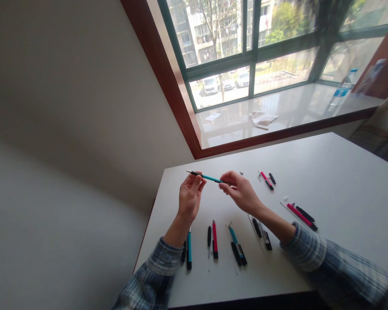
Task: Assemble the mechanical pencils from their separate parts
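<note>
A teal ballpoint pen with a black grip and pointed metal tip is held above the table, its tip toward the left. The fingers of my left hand pinch it at the black grip. At the other end, my right hand closes its thumb and fingers on the black clip end. Below my hands lie taken-apart pens: a teal barrel partly behind my left wrist, a red barrel with a black grip and refill, and another teal barrel with its parts.
Under my right forearm are black pen parts. Further right lie red pen parts, with another red set behind. The white table meets a window sill holding a cloth and a water bottle. A wall stands left.
</note>
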The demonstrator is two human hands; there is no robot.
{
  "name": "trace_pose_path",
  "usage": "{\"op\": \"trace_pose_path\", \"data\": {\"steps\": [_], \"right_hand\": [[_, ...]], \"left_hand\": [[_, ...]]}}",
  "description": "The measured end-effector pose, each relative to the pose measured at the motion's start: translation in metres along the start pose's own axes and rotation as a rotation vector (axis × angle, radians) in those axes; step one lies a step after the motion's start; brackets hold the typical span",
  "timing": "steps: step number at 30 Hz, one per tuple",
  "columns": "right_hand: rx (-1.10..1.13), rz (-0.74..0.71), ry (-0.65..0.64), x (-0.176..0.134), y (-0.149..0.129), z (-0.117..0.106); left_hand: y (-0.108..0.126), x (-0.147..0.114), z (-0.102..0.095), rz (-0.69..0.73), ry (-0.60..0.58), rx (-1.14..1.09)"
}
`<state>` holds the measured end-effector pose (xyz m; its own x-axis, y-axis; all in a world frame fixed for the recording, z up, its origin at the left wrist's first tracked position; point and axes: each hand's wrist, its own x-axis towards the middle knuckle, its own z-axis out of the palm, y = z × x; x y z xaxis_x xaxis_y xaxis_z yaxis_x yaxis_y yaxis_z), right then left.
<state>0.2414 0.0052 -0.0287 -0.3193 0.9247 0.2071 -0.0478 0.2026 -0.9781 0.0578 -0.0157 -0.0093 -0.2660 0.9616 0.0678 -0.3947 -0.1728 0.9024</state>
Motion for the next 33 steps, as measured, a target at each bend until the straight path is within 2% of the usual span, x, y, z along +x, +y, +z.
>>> {"op": "trace_pose_path", "data": {"steps": [7,12,18,22,24,27,30,33], "right_hand": [[0.025,0.108,-0.128,0.0018,0.0018,-0.0022],[-0.026,0.034,-0.047,0.0003,-0.0036,-0.0036],[-0.135,0.051,-0.121,0.0015,-0.0045,-0.0061],[-0.204,-0.032,-0.034,0.0004,-0.0054,-0.0048],[-0.225,-0.028,-0.039,0.0000,-0.0046,-0.0044],[-0.201,0.023,-0.141,0.0003,-0.0013,-0.0045],[-0.084,0.086,-0.247,0.0004,0.0009,-0.0045],[-0.038,0.060,-0.198,-0.0006,-0.0019,-0.0047]], "left_hand": [[0.0003,0.0001,0.0004,-0.022,-0.020,-0.010],[0.0007,-0.0005,-0.0011,-0.043,0.001,-0.025],[0.0004,-0.0014,-0.0015,-0.048,-0.029,-0.010],[-0.0001,-0.0011,-0.0016,-0.047,-0.021,0.017],[0.0004,-0.0012,-0.0016,-0.045,-0.027,0.029],[0.0017,-0.0015,-0.0015,-0.052,-0.044,0.038],[0.0030,-0.0018,-0.0015,-0.073,-0.060,0.037],[0.0038,-0.0017,-0.0018,-0.082,-0.056,0.033]]}}
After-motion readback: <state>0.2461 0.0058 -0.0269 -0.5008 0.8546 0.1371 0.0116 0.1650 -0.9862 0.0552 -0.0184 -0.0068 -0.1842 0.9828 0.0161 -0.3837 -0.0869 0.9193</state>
